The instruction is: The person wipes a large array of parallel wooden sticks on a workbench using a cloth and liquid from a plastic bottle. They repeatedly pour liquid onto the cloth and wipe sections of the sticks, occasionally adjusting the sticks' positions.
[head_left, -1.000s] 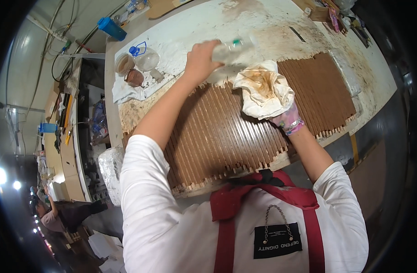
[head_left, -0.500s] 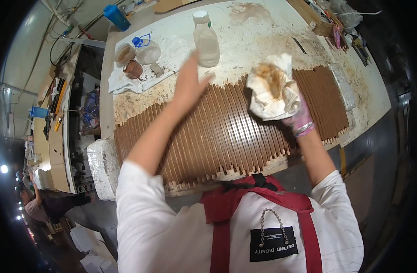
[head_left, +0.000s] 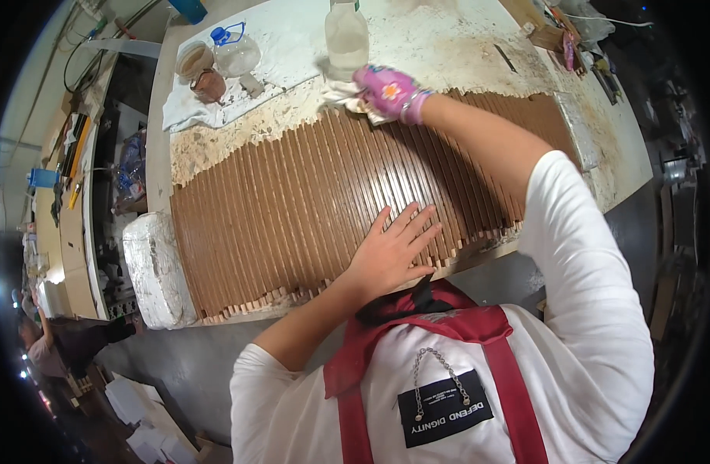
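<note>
Your right hand [head_left: 390, 91], in a pink glove with a flower print, reaches across a broad row of narrow brown wooden strips [head_left: 293, 209], its fingers closed on a crumpled white cloth [head_left: 342, 94] at the row's far ends. The cloth lies under and just left of the gloved fingers, its loose folds poking out toward your left; how much of it rests on the wood is hidden by the glove. The strips lie side by side on the stained white counter [head_left: 463, 46], their long axis running from the near edge, close to your body, to the far side, with the far ends leaning somewhat left. Your right forearm cuts across that axis from the right. At the opposite end, your bare left hand [head_left: 391, 251] rests palm down over the near ends, its fingers spread, pointing away from you and gripping nothing; it sits well apart from the cloth, nearly a full strip's length back along the wood. The right hand is clearly the nearer to the clear plastic bottle [head_left: 347, 39] standing just beyond the cloth, its top cut off by the edge of view; whether bottle and cloth touch, you cannot tell from here.
</note>
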`<action>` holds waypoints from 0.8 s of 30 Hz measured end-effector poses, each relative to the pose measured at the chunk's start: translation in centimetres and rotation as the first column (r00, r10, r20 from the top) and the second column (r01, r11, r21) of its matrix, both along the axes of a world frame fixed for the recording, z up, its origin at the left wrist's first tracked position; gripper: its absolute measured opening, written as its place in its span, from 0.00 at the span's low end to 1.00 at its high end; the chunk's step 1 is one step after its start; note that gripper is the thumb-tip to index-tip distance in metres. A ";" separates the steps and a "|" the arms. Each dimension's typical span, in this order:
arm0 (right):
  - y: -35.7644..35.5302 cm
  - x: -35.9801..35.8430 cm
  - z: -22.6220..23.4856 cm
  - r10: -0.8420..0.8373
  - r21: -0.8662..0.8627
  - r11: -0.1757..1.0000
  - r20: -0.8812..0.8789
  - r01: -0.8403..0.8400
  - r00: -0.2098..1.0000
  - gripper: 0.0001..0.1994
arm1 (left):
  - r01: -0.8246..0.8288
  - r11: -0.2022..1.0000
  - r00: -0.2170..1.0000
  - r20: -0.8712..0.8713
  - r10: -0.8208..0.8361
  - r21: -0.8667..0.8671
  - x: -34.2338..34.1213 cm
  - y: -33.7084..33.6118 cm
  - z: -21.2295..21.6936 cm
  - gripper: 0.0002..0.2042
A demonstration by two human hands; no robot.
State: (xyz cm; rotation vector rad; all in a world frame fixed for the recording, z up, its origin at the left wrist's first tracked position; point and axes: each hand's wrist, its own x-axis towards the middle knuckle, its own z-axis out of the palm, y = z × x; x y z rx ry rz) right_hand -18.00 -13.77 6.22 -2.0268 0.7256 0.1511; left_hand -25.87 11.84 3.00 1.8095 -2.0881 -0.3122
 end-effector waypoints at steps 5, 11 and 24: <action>3.2 -6.4 -1.1 0.541 -0.576 0.664 -0.069 -0.477 0.838 0.09 | -0.090 0.996 0.996 0.025 0.090 0.017 0.0 0.7 -0.5 0.33; -2.1 -1.7 0.3 0.351 -0.706 0.647 -0.060 -0.289 0.934 0.17 | -0.053 0.998 0.999 0.000 0.053 -0.026 -0.5 0.2 0.0 0.33; 2.8 -2.6 1.7 0.566 -0.796 0.473 -0.055 -0.379 0.823 0.13 | -0.106 0.992 0.994 -0.027 0.105 -0.068 -0.2 0.6 -0.9 0.32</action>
